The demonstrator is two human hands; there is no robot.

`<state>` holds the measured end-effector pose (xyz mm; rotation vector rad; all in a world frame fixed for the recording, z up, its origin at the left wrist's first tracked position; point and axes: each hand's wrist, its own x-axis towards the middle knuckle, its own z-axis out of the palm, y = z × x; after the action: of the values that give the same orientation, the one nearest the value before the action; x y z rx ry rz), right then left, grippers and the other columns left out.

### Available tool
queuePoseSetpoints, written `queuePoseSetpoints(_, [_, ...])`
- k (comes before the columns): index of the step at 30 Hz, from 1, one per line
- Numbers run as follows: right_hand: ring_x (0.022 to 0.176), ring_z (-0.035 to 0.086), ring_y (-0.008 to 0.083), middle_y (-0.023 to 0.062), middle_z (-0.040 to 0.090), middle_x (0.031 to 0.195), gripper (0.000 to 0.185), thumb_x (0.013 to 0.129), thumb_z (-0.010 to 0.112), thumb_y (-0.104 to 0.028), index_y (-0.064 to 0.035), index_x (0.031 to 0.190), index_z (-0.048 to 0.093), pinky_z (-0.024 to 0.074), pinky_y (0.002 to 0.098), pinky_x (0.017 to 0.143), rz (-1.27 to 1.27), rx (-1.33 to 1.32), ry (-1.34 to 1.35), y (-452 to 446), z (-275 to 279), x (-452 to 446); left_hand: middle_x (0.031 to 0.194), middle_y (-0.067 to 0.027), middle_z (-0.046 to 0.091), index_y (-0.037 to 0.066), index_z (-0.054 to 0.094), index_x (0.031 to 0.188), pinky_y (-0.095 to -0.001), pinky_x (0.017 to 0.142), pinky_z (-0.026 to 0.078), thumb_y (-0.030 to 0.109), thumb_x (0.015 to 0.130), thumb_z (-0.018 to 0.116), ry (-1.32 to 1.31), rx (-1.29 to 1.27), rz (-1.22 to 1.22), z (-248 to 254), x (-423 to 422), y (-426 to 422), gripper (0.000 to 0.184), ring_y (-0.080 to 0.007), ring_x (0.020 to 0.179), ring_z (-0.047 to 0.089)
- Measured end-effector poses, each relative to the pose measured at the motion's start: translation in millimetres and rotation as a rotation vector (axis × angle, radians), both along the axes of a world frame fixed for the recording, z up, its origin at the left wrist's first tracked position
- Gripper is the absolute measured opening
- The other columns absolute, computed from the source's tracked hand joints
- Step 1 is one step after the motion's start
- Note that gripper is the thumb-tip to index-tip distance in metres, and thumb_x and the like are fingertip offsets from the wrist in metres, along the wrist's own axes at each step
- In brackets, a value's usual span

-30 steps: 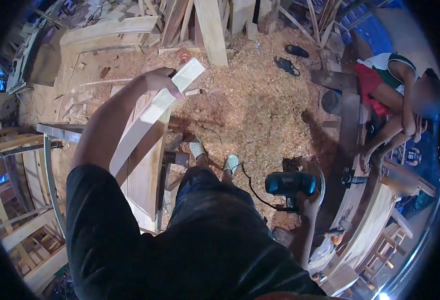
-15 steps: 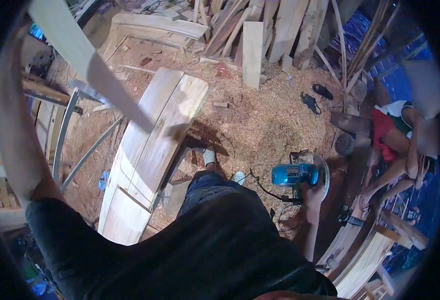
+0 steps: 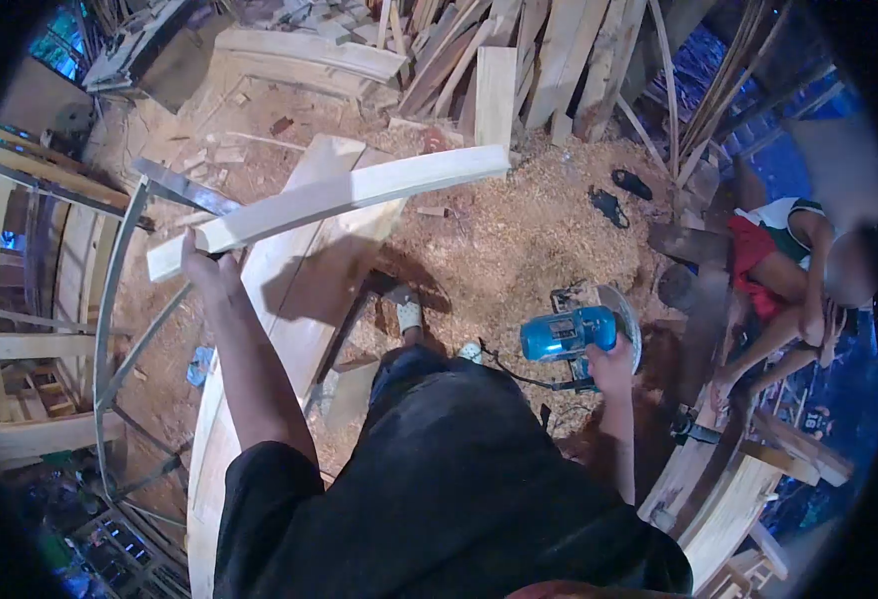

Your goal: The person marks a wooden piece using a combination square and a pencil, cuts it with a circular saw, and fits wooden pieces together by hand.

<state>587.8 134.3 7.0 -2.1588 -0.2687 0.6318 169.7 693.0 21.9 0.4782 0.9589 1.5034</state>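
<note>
My left hand (image 3: 209,272) is closed around the near end of a pale, slightly curved wooden plank (image 3: 359,190). This plank is raised over a wide board (image 3: 319,275) made of long pieces side by side, and casts a shadow on it. My right hand (image 3: 610,361) grips the handle of a teal circular saw (image 3: 557,334). The saw's round blade edge shows on its right side, and a dark cord trails from it toward my feet. Sawdust-covered ground lies beneath the saw.
Wooden boards (image 3: 549,70) lean at the back. A curved metal frame (image 3: 106,349) stands at left. Dark sandals (image 3: 608,207) lie on the sawdust. Another person in red shorts (image 3: 751,262) sits at right beside long timbers (image 3: 733,509).
My left hand has come down from the upper left, bringing the plank from a steep slant to nearly level across the wide board. The saw has shifted slightly left, still in my right hand.
</note>
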Motion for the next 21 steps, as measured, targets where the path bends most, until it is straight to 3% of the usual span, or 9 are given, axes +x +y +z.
queuePoseSetpoints(2, [0.047,0.057,0.0137,0.0051,0.06,0.061,0.016,0.076,0.068,-0.006,-0.0015,0.091,0.064,0.045,0.0322,0.044,0.024,0.03,0.003,2.0,2.4,-0.2,0.117,-0.0148,0.066,0.002,0.057,0.124,-0.0511,0.098,0.052,0.037,0.103,0.053,0.004,-0.102,0.034,-45.1,-20.8,-8.5,0.041,-0.034,0.109,0.064])
queuePoseSetpoints(3, [0.047,0.057,0.0134,0.0047,0.06,0.061,0.016,0.077,0.068,-0.005,-0.0014,0.092,0.064,0.045,0.0321,0.044,0.042,0.036,0.0,3.7,5.0,-0.6,0.116,-0.0145,0.066,0.003,0.058,0.123,-0.0498,0.096,0.053,0.038,0.103,0.053,0.093,0.075,0.041,-53.3,-22.5,-35.7,0.041,-0.034,0.106,0.065])
queuePoseSetpoints(8, [0.048,0.056,0.0123,0.0033,0.06,0.063,0.017,0.078,0.067,-0.005,-0.0012,0.094,0.063,0.044,0.0304,0.044,0.051,-0.008,0.025,12.0,13.8,-2.8,0.1,-0.0087,0.072,0.008,0.067,0.111,-0.0389,0.076,0.058,0.038,0.099,0.064,-0.009,-0.271,0.187,-103.9,-41.2,-65.7,0.033,-0.0252,0.087,0.07])
queuePoseSetpoints(9, [0.048,0.054,0.0115,0.0029,0.06,0.065,0.017,0.079,0.066,-0.004,-0.0012,0.095,0.063,0.0432,0.0292,0.044,0.07,-0.025,0.027,11.1,13.4,-1.9,0.09,-0.0043,0.072,0.01,0.07,0.106,-0.0341,0.07,0.058,0.039,0.097,0.069,0.038,-0.25,0.103,-105.7,-47.2,-73.9,0.031,-0.0196,0.079,0.07])
queuePoseSetpoints(13, [0.047,0.056,0.0124,0.0033,0.06,0.062,0.015,0.079,0.065,-0.007,-0.0012,0.092,0.064,0.0442,0.0312,0.044,0.114,-0.034,0.007,12.1,6.7,2.8,0.087,-0.0045,0.072,0.01,0.07,0.107,-0.0304,0.06,0.055,0.053,0.092,0.071,0.153,-0.27,-0.136,-99.2,-68.2,-92.9,0.045,-0.0156,0.072,0.068])
queuePoseSetpoints(16, [0.047,0.056,0.0123,0.0036,0.06,0.061,0.013,0.079,0.065,-0.007,-0.0013,0.091,0.064,0.0441,0.0309,0.044,0.099,-0.041,0.002,17.0,11.9,1.0,0.083,-0.0056,0.07,0.008,0.069,0.109,-0.0302,0.052,0.051,0.067,0.087,0.068,0.584,-0.497,-0.251,-77.3,-79.6,-106.0,0.063,-0.0152,0.066,0.065])
queuePoseSetpoints(17, [0.047,0.056,0.0123,0.0037,0.06,0.061,0.013,0.079,0.066,-0.007,-0.0014,0.09,0.064,0.0441,0.0309,0.044,0.091,-0.035,0.017,19.6,15.1,-0.2,0.072,-0.0077,0.066,0.007,0.067,0.115,-0.0306,0.049,0.048,0.079,0.082,0.063,0.731,-0.517,-0.36,-81.9,-87.0,-105.9,0.08,-0.0175,0.062,0.063])
queuePoseSetpoints(20, [0.047,0.056,0.0123,0.0038,0.06,0.062,0.012,0.079,0.066,-0.007,-0.0019,0.09,0.064,0.0437,0.0308,0.044,0.09,-0.026,0.036,24.2,15.2,0.4,0.063,-0.0088,0.06,0.009,0.067,0.12,-0.0294,0.048,0.046,0.08,0.081,0.063,0.983,-0.749,-0.598,-41.1,-81.6,-111.4,0.081,-0.0189,0.061,0.063])
queuePoseSetpoints(21, [0.047,0.056,0.0122,0.0038,0.06,0.062,0.012,0.079,0.066,-0.006,-0.0021,0.09,0.064,0.0434,0.0308,0.044,0.107,-0.032,0.024,21.8,8.6,3.2,0.058,-0.0117,0.058,0.008,0.067,0.12,-0.0328,0.052,0.051,0.077,0.078,0.068,0.941,-0.748,-0.645,-41.8,-74.0,-110.3,0.08,-0.0235,0.06,0.066])
